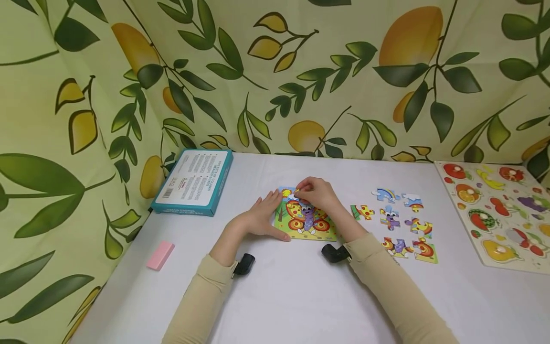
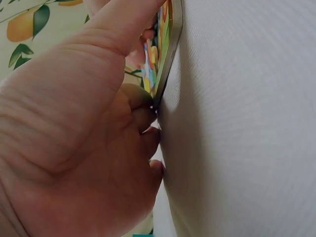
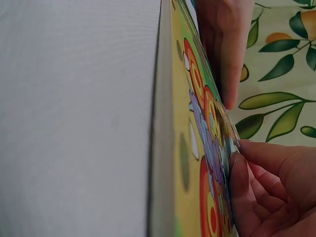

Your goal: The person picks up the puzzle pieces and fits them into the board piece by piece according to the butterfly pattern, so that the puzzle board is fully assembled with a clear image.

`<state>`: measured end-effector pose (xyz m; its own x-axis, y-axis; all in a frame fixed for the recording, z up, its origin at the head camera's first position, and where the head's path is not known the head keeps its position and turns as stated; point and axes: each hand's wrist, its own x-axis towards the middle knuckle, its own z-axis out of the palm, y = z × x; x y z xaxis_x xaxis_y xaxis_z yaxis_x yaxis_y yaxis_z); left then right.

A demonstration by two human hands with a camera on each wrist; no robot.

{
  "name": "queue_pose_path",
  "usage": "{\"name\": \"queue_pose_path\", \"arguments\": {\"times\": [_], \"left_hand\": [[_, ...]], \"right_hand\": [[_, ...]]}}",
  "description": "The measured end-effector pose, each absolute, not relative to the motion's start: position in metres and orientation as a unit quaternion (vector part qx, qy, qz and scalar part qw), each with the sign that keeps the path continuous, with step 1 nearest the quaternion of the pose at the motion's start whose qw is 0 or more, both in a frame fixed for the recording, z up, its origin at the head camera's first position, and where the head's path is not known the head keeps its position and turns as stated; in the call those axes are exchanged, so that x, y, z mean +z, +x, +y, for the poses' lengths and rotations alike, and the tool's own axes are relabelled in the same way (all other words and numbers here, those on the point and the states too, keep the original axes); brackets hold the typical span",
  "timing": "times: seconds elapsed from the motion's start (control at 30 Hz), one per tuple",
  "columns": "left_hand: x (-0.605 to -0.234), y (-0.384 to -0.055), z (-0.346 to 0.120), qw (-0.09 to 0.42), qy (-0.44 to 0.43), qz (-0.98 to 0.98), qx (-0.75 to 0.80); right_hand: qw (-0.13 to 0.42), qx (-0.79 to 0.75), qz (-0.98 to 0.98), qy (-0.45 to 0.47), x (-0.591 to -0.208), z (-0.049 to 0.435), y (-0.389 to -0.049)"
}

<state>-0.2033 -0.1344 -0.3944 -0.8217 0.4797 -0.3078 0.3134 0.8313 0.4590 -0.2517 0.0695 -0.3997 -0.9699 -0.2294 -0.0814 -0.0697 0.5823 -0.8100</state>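
A butterfly jigsaw board [image 1: 309, 224] lies flat on the table between my hands. My left hand [image 1: 262, 215] rests along its left side, fingers extended towards the top corner and thumb [image 2: 133, 24] by the lower edge. Above the butterfly's head, my right hand [image 1: 320, 193] pinches a small puzzle piece [image 1: 296, 195] between thumb and index finger at the board's upper part. The fingers hide most of that piece. In the right wrist view, the fingertips [image 3: 239, 165] meet at the board's surface. Loose puzzle pieces [image 1: 390, 219] lie in rows to the right.
A teal-edged box [image 1: 193, 181] lies at the back left, with a pink block [image 1: 161, 255] in front of it. On the far right is a fruit peg board [image 1: 498, 215]. A patterned curtain [image 1: 326, 95] hangs behind the white table [image 1: 283, 296].
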Motion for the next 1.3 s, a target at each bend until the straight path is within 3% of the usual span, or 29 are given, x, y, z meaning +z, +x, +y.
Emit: {"name": "queue_pose_path", "arguments": {"times": [0.43, 0.77, 1.3], "left_hand": [[-0.392, -0.203, -0.136, 0.212, 0.219, 0.931, 0.202], [-0.392, -0.203, -0.137, 0.214, 0.228, 0.931, 0.191], [-0.391, -0.203, -0.136, 0.208, 0.225, 0.933, 0.19]], "right_hand": [[0.083, -0.439, 0.889, -0.104, -0.402, 0.067, -0.254], [0.13, -0.396, 0.883, -0.214, -0.401, 0.08, -0.255], [0.101, -0.394, 0.888, -0.216, -0.403, 0.076, -0.256]]}}
